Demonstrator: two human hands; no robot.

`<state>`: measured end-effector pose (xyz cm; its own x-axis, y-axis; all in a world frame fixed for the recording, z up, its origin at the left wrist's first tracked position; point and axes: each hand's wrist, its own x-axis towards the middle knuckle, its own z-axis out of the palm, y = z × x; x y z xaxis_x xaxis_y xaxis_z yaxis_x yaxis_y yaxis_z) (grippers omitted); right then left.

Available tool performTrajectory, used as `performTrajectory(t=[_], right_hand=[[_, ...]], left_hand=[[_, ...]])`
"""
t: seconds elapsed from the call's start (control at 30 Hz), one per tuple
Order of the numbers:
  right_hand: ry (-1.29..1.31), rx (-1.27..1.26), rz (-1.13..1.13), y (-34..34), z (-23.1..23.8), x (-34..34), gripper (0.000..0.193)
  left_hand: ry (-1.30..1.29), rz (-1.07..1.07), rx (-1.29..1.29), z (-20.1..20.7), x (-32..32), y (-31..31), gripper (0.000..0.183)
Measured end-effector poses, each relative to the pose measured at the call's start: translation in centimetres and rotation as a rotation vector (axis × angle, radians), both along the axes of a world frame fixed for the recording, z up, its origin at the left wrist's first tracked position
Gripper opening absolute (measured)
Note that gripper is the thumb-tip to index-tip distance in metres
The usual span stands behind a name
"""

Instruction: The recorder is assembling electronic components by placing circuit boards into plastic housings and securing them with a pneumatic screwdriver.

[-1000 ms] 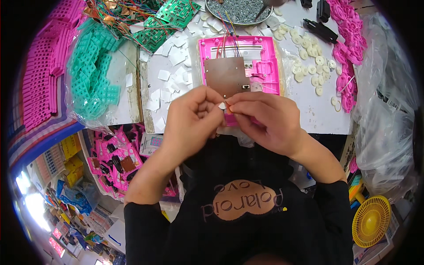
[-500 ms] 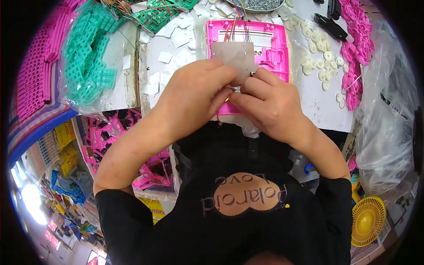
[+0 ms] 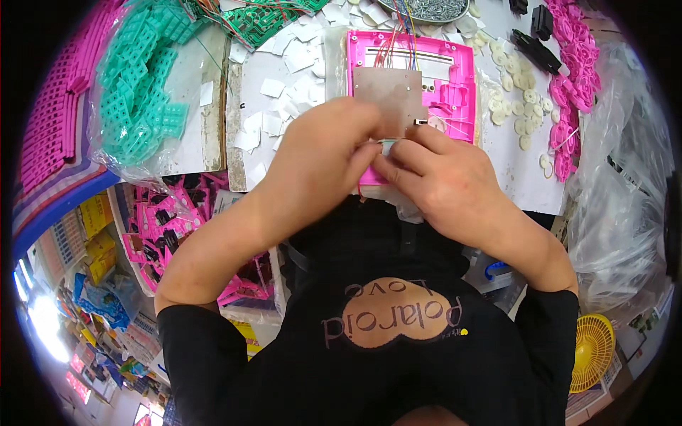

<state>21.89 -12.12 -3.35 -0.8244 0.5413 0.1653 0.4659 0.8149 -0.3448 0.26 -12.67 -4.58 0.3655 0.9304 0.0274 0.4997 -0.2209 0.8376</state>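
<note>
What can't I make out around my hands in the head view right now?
All in the head view:
Object between the left hand and right hand: mostly covered by them, only a pale sliver showing; the left is motion-blurred.
Underside of the brown board: turned away.
Metal dish: cut off by the top edge.
Yellow grille: partly behind the right sleeve.

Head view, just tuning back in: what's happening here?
The person's left hand and right hand come together over the near end of an open pink casing, beside the near edge of a brown board. What lies between the fingers is too small to tell. White squares lie left of the casing, pale discs right.
</note>
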Motion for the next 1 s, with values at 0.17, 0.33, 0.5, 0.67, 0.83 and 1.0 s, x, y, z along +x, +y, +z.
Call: performTrajectory(t=[0.17,0.33,0.5,0.67,0.83,1.0], right_hand=[[-0.052,-0.030,-0.098,-0.6,0.3,-0.7,0.042],[-0.031,-0.067,-0.141,-0.9,-0.1,-0.8,0.047],[-0.018,-0.121,-0.149,-1.3,0.8,-0.7,0.058],[-0.055,-0.219,-0.101,-1.0,1.5,-0.1,0.064],[-0.106,-0.179,-0.039,-1.0,1.4,0.4,0.061],[-0.137,-0.052,0.012,-1.2,1.5,0.8,0.046]], left_hand=[[-0.414,0.570,0.063,-1.1,-1.0,0.8,0.044],[0.060,0.254,0.142,-0.7,-1.2,-5.7,0.027],[0.042,0.253,0.196,-3.0,0.3,-8.0,0.017],[-0.141,0.327,0.103,-0.7,0.1,-7.4,0.011],[-0.500,0.356,-0.042,0.1,0.0,-5.3,0.008],[-0.642,0.346,-0.154,-0.3,2.3,-3.3,0.010]])
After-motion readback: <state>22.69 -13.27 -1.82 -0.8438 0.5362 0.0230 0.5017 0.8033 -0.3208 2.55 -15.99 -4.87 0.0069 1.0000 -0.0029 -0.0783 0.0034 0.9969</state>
